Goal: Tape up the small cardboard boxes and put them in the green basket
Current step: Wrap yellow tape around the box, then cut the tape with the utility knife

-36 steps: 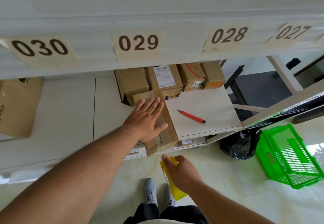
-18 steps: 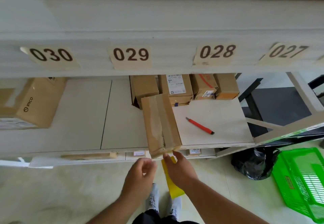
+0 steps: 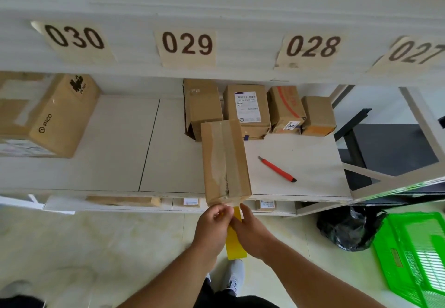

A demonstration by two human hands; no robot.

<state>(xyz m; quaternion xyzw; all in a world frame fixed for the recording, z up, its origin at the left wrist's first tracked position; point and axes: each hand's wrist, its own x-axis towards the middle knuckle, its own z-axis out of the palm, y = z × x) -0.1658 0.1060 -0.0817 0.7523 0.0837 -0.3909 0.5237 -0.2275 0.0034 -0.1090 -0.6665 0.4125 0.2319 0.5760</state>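
Frame centre: small cardboard box [image 3: 225, 160] is laid lengthwise, its near end jutting over the shelf edge [image 3: 301, 199], likely so tape can be wrapped. Yellow strip [image 3: 235, 242] is pinched by left hand [image 3: 212, 230] and right hand [image 3: 250, 233]. Green basket [image 3: 414, 259] is set lower right.

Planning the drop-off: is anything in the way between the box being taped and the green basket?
Only a crumpled black plastic bag sits on the floor beside the green plastic basket, on the side toward the long taped cardboard box at the shelf edge. Carried over it, nothing visible blocks.
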